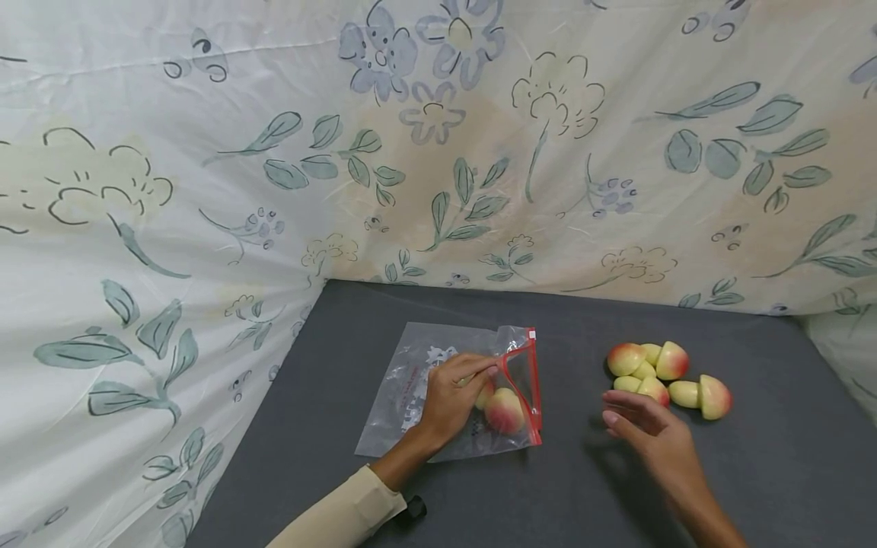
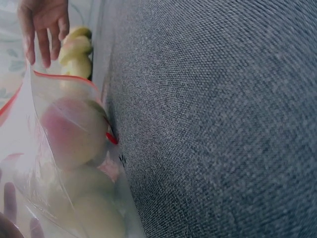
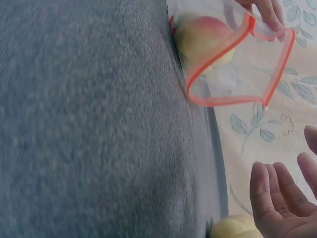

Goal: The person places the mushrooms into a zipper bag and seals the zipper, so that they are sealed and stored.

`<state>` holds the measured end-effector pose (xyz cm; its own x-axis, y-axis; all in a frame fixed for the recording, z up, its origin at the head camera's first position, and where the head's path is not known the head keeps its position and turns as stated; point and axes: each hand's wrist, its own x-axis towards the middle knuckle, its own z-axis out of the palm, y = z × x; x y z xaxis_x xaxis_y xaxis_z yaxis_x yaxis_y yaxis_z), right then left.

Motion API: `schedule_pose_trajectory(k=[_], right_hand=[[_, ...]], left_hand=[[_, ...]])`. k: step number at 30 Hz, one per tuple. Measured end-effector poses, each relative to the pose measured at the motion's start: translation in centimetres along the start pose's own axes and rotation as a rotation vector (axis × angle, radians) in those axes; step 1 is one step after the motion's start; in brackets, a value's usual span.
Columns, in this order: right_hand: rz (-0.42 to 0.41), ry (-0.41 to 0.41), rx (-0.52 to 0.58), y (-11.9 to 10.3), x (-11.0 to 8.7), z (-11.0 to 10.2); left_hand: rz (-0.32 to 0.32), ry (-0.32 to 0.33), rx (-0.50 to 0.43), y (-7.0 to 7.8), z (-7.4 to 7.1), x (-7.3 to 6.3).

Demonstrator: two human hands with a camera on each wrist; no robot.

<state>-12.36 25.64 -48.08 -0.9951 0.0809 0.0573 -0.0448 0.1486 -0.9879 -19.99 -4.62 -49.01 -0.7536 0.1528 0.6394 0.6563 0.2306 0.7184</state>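
Note:
A clear zip bag (image 1: 384,411) with a red closure lies on the dark table, its mouth gaping toward the right. My left hand (image 1: 448,396) pinches the upper film of the bag beside the red strip. Inside rests a toy mushroom (image 1: 505,412) with a red-and-yellow cap, and more pale yellow shapes (image 2: 94,213) show blurred through the plastic. My right hand (image 1: 654,441) hovers holding nothing, fingers loosely bent, just in front of several similar mushrooms (image 1: 626,359). One of these mushrooms (image 1: 715,397) lies on its side at the group's right end.
Dark grey cloth (image 1: 562,487) covers the table. A floral curtain (image 1: 438,198) hangs along the back and left side. Near my left sleeve (image 1: 349,506) sits a small black object (image 1: 413,510), partly hidden.

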Motion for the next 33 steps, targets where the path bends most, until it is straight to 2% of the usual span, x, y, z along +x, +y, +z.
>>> schedule_pose_trajectory(k=[11,19,27,33], right_hand=[[-0.006,0.043,0.05,0.5,-0.2,-2.0],[0.004,0.112,0.116,1.1,-0.2,-3.2],[-0.019,0.162,0.168,1.5,-0.1,-4.3],[-0.021,0.177,0.198,1.4,-0.1,-4.8]], left_hand=[[0.008,-0.007,0.011,-0.2,0.0,0.0],[0.016,0.002,0.01,-0.2,0.1,-0.2],[0.02,0.007,0.014,-0.2,0.0,-0.2],[0.011,0.008,0.028,-0.2,0.0,-0.2]])
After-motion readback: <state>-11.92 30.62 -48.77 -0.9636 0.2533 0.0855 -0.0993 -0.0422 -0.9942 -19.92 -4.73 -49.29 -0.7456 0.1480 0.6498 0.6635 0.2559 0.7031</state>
